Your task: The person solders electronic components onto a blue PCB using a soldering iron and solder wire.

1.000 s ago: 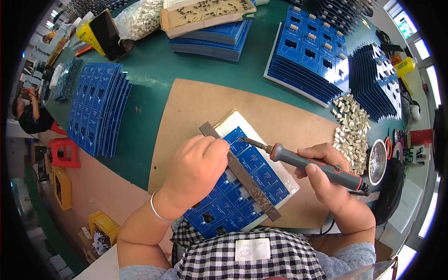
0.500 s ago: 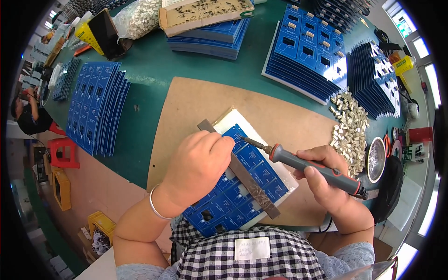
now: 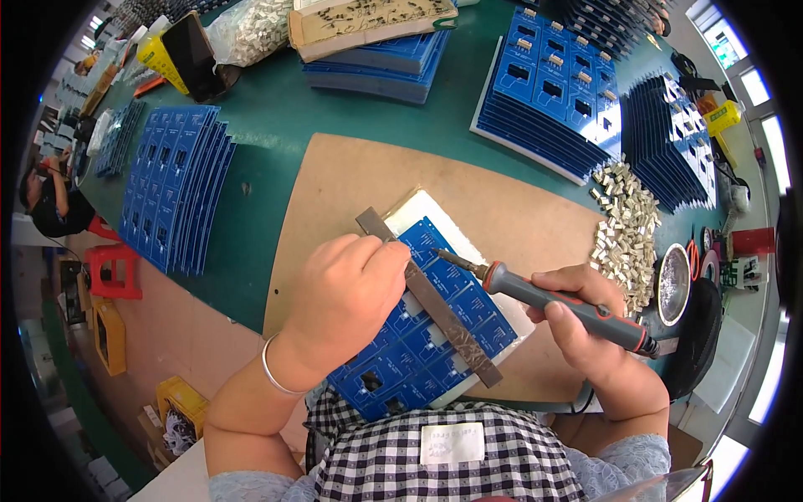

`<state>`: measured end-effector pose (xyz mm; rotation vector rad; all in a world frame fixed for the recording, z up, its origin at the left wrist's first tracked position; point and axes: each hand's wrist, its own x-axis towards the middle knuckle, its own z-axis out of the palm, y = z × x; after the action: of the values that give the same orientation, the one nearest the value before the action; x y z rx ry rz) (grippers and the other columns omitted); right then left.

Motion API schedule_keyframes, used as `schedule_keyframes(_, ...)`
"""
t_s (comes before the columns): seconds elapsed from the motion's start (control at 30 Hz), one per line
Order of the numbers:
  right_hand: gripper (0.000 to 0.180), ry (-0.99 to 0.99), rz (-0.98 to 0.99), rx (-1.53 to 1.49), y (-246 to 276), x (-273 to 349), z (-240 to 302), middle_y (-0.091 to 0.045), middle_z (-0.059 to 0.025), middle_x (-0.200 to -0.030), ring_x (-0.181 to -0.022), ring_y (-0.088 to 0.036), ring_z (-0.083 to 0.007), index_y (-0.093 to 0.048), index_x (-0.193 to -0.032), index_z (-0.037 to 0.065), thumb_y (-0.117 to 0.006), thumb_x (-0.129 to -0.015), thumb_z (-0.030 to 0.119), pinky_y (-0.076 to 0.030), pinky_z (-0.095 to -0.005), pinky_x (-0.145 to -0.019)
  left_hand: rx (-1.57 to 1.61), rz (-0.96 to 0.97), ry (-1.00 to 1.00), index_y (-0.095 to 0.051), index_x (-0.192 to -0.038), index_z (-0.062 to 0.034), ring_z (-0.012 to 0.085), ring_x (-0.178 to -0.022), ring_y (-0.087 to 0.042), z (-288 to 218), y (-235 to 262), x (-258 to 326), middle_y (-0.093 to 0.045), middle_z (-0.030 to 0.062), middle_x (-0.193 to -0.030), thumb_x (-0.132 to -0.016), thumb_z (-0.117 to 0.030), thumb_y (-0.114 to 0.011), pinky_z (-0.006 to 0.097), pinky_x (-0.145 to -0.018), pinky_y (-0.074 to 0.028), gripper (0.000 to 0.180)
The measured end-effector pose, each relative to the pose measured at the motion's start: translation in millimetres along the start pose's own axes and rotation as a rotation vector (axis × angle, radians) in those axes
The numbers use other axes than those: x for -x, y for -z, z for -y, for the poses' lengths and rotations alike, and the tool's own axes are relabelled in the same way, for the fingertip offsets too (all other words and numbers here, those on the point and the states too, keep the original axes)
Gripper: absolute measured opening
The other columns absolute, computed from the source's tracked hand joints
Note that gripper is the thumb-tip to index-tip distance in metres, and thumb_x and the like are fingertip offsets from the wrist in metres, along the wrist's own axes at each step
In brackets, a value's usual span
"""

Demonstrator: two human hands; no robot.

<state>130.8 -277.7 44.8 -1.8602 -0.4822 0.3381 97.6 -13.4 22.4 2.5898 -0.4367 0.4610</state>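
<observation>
My right hand (image 3: 589,326) is wrapped around the grey-and-red handle of a soldering iron (image 3: 548,299). Its dark tip points left, over the upper part of a blue circuit board panel (image 3: 478,306). My left hand (image 3: 345,289) is closed in a pinch just left of the tip; what its fingertips hold is hidden. A dark flat metal bar (image 3: 456,330) lies slantwise across the panel, passing beside and partly under the left fingers. The panel rests tilted on a pale pad (image 3: 452,237), its lower corner against my checkered apron.
A brown board (image 3: 351,176) covers the green table. Loose cream connectors (image 3: 623,230) are piled at right beside a round metal dish (image 3: 673,284). Blue panels stand stacked at left (image 3: 163,188) and back right (image 3: 548,92). A cardboard tray (image 3: 372,23) sits at the back.
My left hand has drawn slightly left, away from the iron's tip. The tip has shifted slightly, and the right hand stays nearly in place.
</observation>
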Motion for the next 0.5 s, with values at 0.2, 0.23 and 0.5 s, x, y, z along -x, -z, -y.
schedule_keyframes(0.2,0.026,0.015,0.022,0.009,-2.3,-1.6,2.9,-0.069,-0.0135,-0.082,-0.071,-0.067,-0.0178,-0.063,-0.103,0.0,-0.064,-0.083,0.015,-0.051,-0.0283,-0.064,0.04,0.036,0.002,-0.061,-0.084,-0.0016,0.0273,-0.063,-0.057,0.0,-4.7,3.8,-0.057,0.0104,-0.069,-0.072,0.004,-0.068,0.036,-0.057,-0.047,0.016)
schedule_keyframes(0.23,0.026,0.013,0.022,0.01,-2.4,-1.2,2.7,-0.069,-0.0135,-0.082,-0.071,-0.067,-0.0178,-0.063,-0.103,0.0,-0.064,-0.083,0.015,-0.051,-0.0283,-0.064,0.045,0.047,0.0,-0.061,-0.085,-0.0014,0.0275,-0.064,-0.057,0.2,-5.1,4.0,-0.057,0.0106,-0.069,-0.072,0.004,-0.068,0.036,-0.058,-0.047,0.016)
schedule_keyframes(0.5,0.025,0.063,-0.008,0.026,-3.2,3.0,-0.8,-0.069,-0.0138,-0.079,-0.068,-0.068,-0.0189,-0.063,-0.102,-0.001,-0.064,-0.082,0.014,-0.052,-0.0284,-0.061,0.067,0.123,-0.02,-0.06,-0.089,-0.0015,0.0283,-0.068,-0.057,-1.2,-3.2,0.8,-0.059,0.0111,-0.075,-0.072,0.003,-0.067,0.037,-0.061,-0.047,0.018)
